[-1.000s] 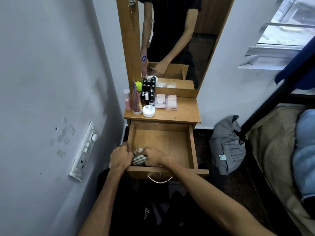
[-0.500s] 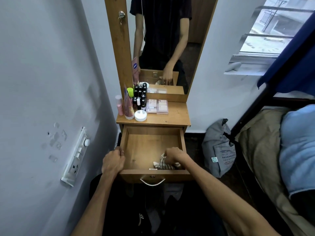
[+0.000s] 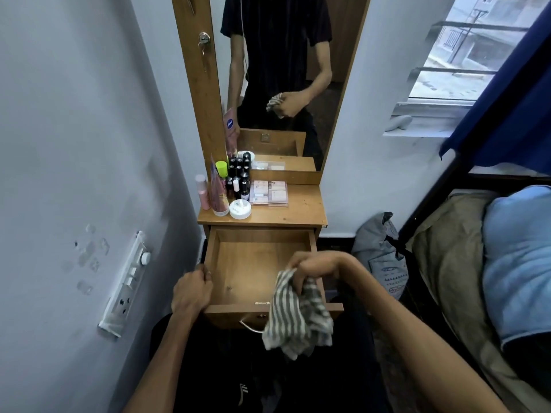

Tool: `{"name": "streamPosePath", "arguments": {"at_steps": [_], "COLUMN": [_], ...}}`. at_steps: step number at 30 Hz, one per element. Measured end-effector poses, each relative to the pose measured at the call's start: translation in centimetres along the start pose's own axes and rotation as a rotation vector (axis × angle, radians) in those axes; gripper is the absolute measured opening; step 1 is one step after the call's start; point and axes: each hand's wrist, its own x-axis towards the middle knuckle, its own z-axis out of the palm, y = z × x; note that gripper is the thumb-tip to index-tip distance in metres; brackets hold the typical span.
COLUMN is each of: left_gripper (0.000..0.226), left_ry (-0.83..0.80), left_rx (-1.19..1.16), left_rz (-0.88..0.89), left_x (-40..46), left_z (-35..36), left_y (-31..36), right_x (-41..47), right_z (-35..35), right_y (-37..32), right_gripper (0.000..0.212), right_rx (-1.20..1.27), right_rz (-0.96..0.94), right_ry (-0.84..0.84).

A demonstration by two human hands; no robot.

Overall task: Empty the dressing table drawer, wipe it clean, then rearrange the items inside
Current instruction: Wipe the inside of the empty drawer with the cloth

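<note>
Head view: right hand [image 3: 311, 268] fingers pinch striped cloth [image 3: 298, 317], hanging toward 6 o'clock, hiding drawer [image 3: 256, 269] handle; left hand [image 3: 190, 290] grips its rim.

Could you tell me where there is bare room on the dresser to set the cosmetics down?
The open wooden drawer is bare apart from a cotton swab by its front wall. The wooden tabletop is free right of the clear palette cases; its left is crowded with bottles.
</note>
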Motion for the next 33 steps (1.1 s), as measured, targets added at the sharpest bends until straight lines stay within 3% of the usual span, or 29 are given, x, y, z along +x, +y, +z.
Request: {"name": "streamPosePath", "arguments": {"at_steps": [4,8,12,15,17,21,23,29,33], "left_gripper": [0.025,0.025,0.026,0.028,0.028,0.027,0.025,0.021,0.019], "left_ry": [0.014,0.006,0.006,0.011,0.015,0.01,0.01,0.015,0.017], "left_rx": [0.007,-0.006,-0.027,-0.035,-0.031,-0.038,-0.047,-0.058,-0.045], "left_rz": [-0.003,-0.006,-0.023,-0.036,-0.04,-0.054,-0.055,-0.06,-0.059], "left_x": [-0.3,-0.2,-0.3,-0.3,-0.3,-0.3,-0.3,0.1,0.1], "left_z": [0.0,0.0,0.0,0.0,-0.1,-0.1,0.1,0.0,0.2], "left_y": [0.0,-0.1,0.1,0.0,0.0,0.2,0.1,0.1,0.1], "right_x": [-2.7,-4.6,-4.4,-2.2,-0.3,3.2,4.1,4.9,5.4], "right_z": [-4.1,-8.2,-11.6,-12.8,-12.7,-11.5,-10.9,-11.1,-10.3], "right_y": [0.1,-1.0,-2.2,-2.6,-2.1,0.4,1.1,0.0,0.3], "right_gripper": [0.041,0.04,0.016,0.013,0.024,0.04,0.041,0.042,0.029], "right_rx": [0.437,0.622,0.642,0.417,0.229,0.15,0.077,-0.278,-0.523], "right_rz": [-0.128,-0.173,-0.175,-0.131,-0.036,0.211,0.255,0.222,0.116], "right_ry": [0.465,0.885,1.192,1.394,1.449,1.274,1.355,1.581,1.553]}}
